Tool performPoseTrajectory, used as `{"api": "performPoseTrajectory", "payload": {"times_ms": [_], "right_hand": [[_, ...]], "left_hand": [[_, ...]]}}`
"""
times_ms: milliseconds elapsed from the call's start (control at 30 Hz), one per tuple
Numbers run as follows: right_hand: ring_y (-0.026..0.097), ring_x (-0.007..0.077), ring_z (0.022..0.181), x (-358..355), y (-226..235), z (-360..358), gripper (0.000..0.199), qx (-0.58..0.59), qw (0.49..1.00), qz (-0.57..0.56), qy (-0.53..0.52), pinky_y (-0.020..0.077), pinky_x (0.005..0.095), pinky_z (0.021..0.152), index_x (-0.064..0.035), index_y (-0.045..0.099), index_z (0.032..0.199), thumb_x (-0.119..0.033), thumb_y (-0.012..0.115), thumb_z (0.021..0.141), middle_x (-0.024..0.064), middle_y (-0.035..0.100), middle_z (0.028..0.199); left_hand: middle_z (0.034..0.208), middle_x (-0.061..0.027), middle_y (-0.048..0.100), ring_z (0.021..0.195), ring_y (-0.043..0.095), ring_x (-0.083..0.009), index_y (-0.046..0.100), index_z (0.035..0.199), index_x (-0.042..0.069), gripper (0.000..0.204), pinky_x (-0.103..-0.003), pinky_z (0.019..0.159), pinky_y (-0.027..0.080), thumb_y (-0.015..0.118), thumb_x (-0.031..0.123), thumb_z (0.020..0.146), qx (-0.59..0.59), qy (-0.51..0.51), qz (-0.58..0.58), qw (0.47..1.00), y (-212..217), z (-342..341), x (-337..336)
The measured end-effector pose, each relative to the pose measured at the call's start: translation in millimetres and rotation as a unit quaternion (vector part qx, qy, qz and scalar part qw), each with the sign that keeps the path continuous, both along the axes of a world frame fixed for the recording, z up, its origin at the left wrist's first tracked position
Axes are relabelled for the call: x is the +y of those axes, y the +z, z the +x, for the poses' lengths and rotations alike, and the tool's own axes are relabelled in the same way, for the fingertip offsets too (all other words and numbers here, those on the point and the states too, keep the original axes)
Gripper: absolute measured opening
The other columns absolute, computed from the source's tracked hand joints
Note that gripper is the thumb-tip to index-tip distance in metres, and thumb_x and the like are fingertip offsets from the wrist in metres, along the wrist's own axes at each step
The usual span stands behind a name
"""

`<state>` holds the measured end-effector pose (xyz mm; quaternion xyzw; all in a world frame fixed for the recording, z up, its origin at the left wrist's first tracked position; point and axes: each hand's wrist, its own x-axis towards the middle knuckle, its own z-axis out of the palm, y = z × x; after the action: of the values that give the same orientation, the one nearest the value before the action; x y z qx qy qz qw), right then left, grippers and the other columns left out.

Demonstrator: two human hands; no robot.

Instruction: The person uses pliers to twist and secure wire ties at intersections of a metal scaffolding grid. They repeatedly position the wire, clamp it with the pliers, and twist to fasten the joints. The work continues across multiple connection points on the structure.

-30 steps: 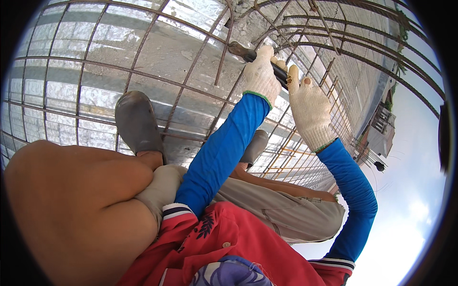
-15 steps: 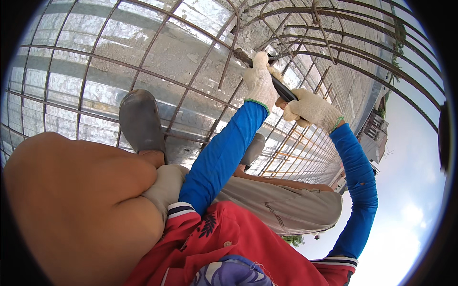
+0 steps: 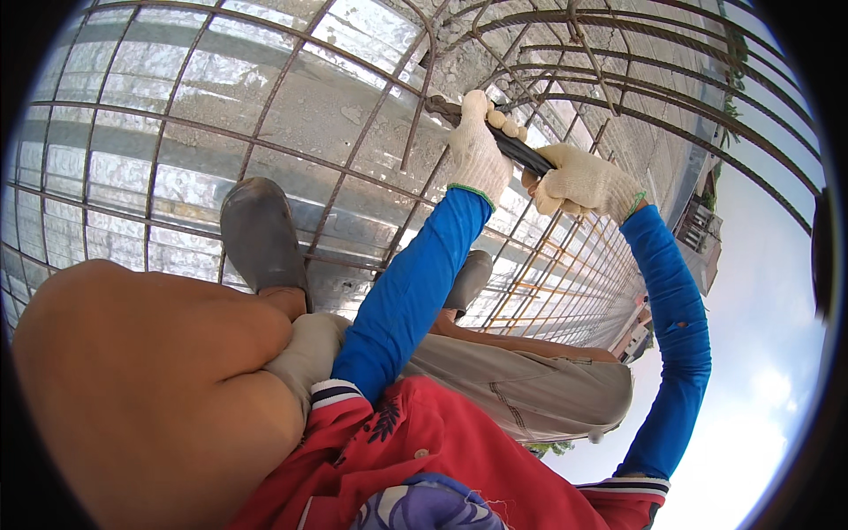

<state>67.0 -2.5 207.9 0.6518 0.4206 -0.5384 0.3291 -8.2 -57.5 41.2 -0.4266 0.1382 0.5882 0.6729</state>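
Both my hands wear cream knitted gloves. My left hand [image 3: 481,146] is closed around the black handle of a long tool [image 3: 528,158], just behind its rusty brown head [image 3: 442,109]. Lower on the same handle, my right hand [image 3: 585,184] grips its end with curled fingers. The tool's head lies beside the rusty steel mesh [image 3: 358,165] and close to a bent bar [image 3: 430,57]. Whether the head touches the steel, and its exact kind, I cannot make out.
Thick curved rebars [image 3: 689,84] arch across the upper right. Below the mesh lies shiny corrugated metal decking [image 3: 177,172] with grey concrete residue. My feet, in grey clogs [image 3: 258,223], rest at the mesh. Buildings [image 3: 702,234] and open sky appear beyond the right edge.
My right hand has shifted slightly up and to the right on the tool, and more of the handle shows between my hands. My left hand has barely moved. The whole view has tilted a little.
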Motion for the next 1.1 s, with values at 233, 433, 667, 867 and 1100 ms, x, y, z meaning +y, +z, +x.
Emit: {"api": "performPoseTrajectory", "payload": {"times_ms": [233,433,667,867,1100], "right_hand": [[0.074,0.0295,0.069,-66,-26,-11,0.035,-0.154,0.827,0.287,0.459,0.0577,0.0436,0.060,-0.0019,0.062,0.113,-0.023,0.076,0.089,0.0150,0.072,0.078],[0.033,0.0043,0.041,-27,-27,22,0.030,0.026,0.968,-0.097,-0.232,0.0258,0.0254,0.035,0.0024,0.065,0.117,-0.021,0.066,0.097,-0.0080,0.041,0.060],[0.067,0.0195,0.058,-54,-28,5,0.056,-0.099,0.971,0.177,0.130,0.0503,0.0349,0.046,0.0055,0.056,0.133,-0.020,0.078,0.088,0.0106,0.070,0.079],[0.077,0.0439,0.093,-74,-28,-14,0.052,-0.192,0.882,0.191,0.385,0.0626,0.0534,0.073,0.0009,0.052,0.135,-0.012,0.073,0.089,0.0258,0.074,0.091],[0.049,0.0104,0.045,-42,-27,24,0.040,0.019,0.992,-0.036,-0.118,0.0392,0.0301,0.039,0.0040,0.062,0.124,-0.011,0.064,0.087,-0.0006,0.055,0.067]], "left_hand": [[0.065,-0.0031,0.048,0.049,0.051,-0.0214,0.052,0.085,0.011,0.030,-0.044,0.051,0.051,0.072,0.028,0.101,0.099,-0.120,-0.093,0.983,1,-3,2],[0.075,-0.0038,0.057,0.057,0.059,-0.0213,0.057,0.088,0.010,0.040,-0.042,0.058,0.058,0.083,0.040,0.095,0.104,-0.103,-0.055,0.988,1,-12,-8],[0.070,-0.0077,0.060,0.050,0.059,-0.0194,0.052,0.101,-0.002,0.045,-0.038,0.043,0.050,0.084,0.028,0.092,0.128,-0.085,-0.157,0.976,3,-3,1],[0.076,-0.0063,0.060,0.055,0.060,-0.0195,0.058,0.093,0.005,0.034,-0.040,0.052,0.057,0.084,0.027,0.094,0.148,-0.120,-0.118,0.974,4,-11,-5],[0.070,-0.0015,0.050,0.049,0.048,-0.0146,0.055,0.091,0.007,0.036,-0.035,0.045,0.046,0.083,0.029,0.090,0.167,-0.119,-0.139,0.969,2,-8,4]]}}
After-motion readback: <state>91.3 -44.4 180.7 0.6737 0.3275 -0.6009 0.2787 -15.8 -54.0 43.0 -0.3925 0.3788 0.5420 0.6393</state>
